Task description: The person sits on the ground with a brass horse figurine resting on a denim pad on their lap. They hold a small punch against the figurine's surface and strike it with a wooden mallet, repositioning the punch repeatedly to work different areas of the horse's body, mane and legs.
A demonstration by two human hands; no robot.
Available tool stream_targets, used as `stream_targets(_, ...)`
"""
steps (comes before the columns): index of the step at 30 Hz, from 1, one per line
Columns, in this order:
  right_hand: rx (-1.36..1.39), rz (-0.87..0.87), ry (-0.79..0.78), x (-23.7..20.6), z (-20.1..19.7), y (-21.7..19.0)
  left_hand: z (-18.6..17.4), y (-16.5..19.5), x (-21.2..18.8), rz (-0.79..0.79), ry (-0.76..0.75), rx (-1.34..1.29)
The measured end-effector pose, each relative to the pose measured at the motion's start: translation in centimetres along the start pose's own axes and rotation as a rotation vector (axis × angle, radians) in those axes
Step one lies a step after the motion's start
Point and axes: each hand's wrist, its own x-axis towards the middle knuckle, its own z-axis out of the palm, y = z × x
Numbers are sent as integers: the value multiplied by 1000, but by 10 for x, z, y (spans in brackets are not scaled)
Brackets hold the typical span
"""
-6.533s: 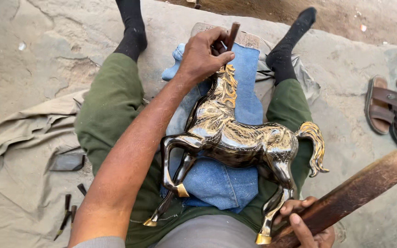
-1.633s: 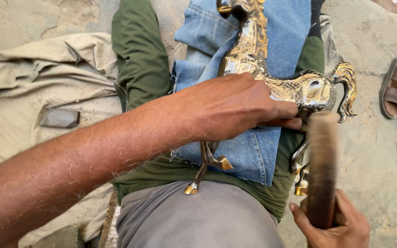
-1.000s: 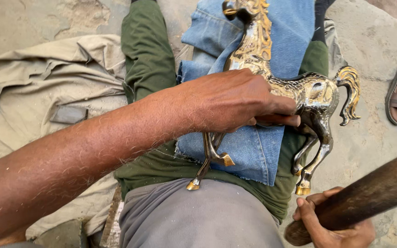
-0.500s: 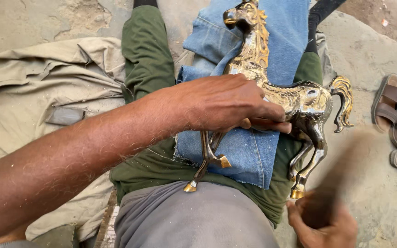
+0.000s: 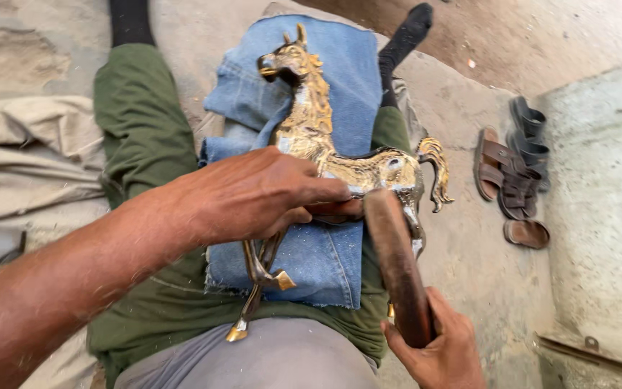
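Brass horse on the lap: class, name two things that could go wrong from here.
1. The left hand grips the brass horse right beside the wooden stick held by the right hand; a stray blow might hit its fingers.
2. Only denim cloth cushions the horse; it could slide off.

Head camera, looking steeply down at the lap

One close view only, facing forward along outstretched legs [image 5: 134, 137] toward sandals [image 5: 512, 173] on the ground; nothing is shared with another view.
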Motion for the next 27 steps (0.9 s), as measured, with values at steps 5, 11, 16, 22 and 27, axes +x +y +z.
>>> stream_targets(5, 111, -110, 123, -5, -5, -5, -2, -1, -4, 11, 1, 6)
stream_targets(11, -2, -2, 40, -3, -10, -9, 2, -6, -14, -40, 31, 1)
stream_targets(16, 77, -68, 129, 4, -8, -11, 6, -14, -13, 5, 72, 76)
stream_targets(22, -57, -47, 147, 4, -5, -6, 10, -24, -15, 163, 139, 65)
stream_targets(27, 221, -19, 215, 3, -4, -18, 14, -28, -18, 149, 148, 91)
